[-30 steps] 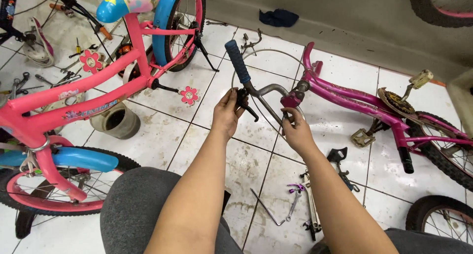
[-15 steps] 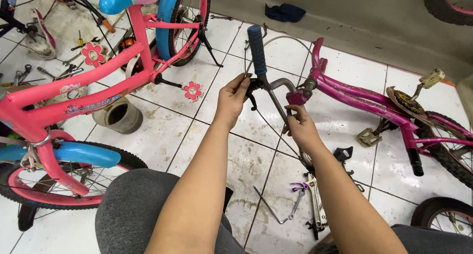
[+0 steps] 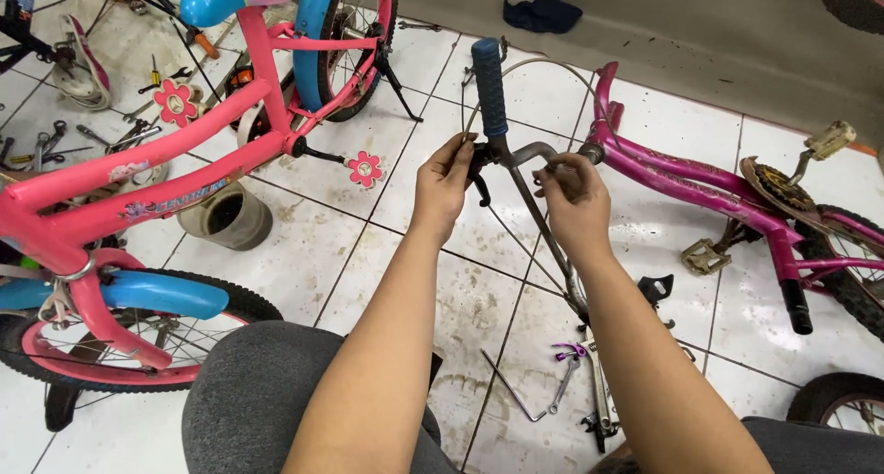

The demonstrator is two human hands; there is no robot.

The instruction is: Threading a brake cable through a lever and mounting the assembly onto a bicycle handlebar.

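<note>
A magenta child's bicycle frame [image 3: 700,184] lies on the tiled floor ahead of me. Its grey handlebar [image 3: 529,152] points up, capped by a blue grip [image 3: 489,86]. My left hand [image 3: 444,181] pinches the black brake lever clamp [image 3: 479,166] just below the blue grip. My right hand [image 3: 573,198] is closed around the bend of the handlebar, next to the stem. A thin brake cable [image 3: 529,67] arcs from the lever over to the frame.
A pink and blue child's bicycle [image 3: 166,170] stands at the left. A small dirty tub [image 3: 226,218] sits under it. Wrenches and loose parts [image 3: 575,382] lie on the tiles near my knees. Tools [image 3: 55,143] are scattered at far left. Tyres [image 3: 843,402] show at right.
The handlebar has swung upright, so the blue grip now points up. My right hand has moved from the stem area onto the handlebar bend. My left hand stays at the brake lever.
</note>
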